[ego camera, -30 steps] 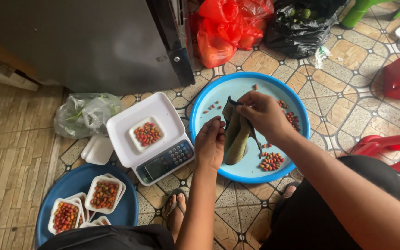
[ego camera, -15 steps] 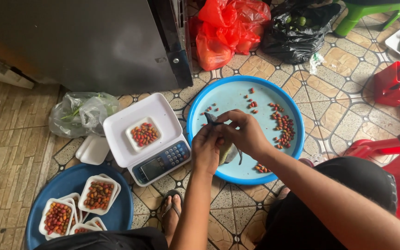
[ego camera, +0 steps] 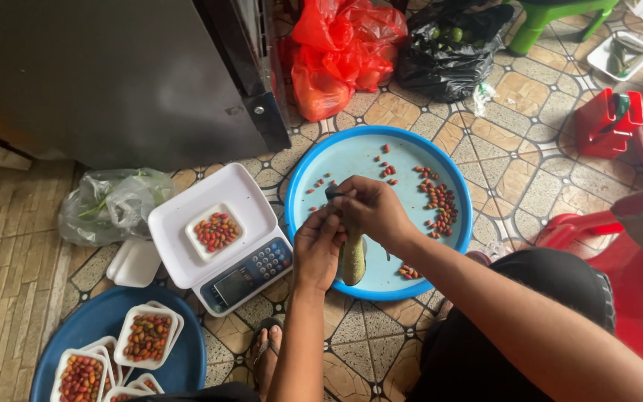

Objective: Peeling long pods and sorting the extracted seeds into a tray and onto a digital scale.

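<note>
Over the near side of a light blue round tray (ego camera: pixel 351 160), both my hands hold a long green pod (ego camera: pixel 353 259) that hangs down between them. My left hand (ego camera: pixel 318 249) grips the pod's left side. My right hand (ego camera: pixel 370 212) pinches its dark top end. Small red and orange seeds (ego camera: pixel 440 205) lie scattered on the tray, most of them at its right side. Left of the tray stands a white digital scale (ego camera: pixel 221 238) with a small white foam tray of seeds (ego camera: pixel 216 232) on its platform.
A dark blue tray (ego camera: pixel 98 324) at bottom left carries several foam trays filled with seeds. A clear plastic bag (ego camera: pixel 109 205) lies left of the scale. Red bags (ego camera: pixel 336 52) and a black bag (ego camera: pixel 448 45) sit behind, with a grey metal cabinet (ego camera: pixel 113 74) at top left. A red plastic chair (ego camera: pixel 619 275) stands on the right.
The split pod held open over the tray has come down and closed between my hands. Both hands drew nearer to the tray's near edge. More seeds now lie on the tray.
</note>
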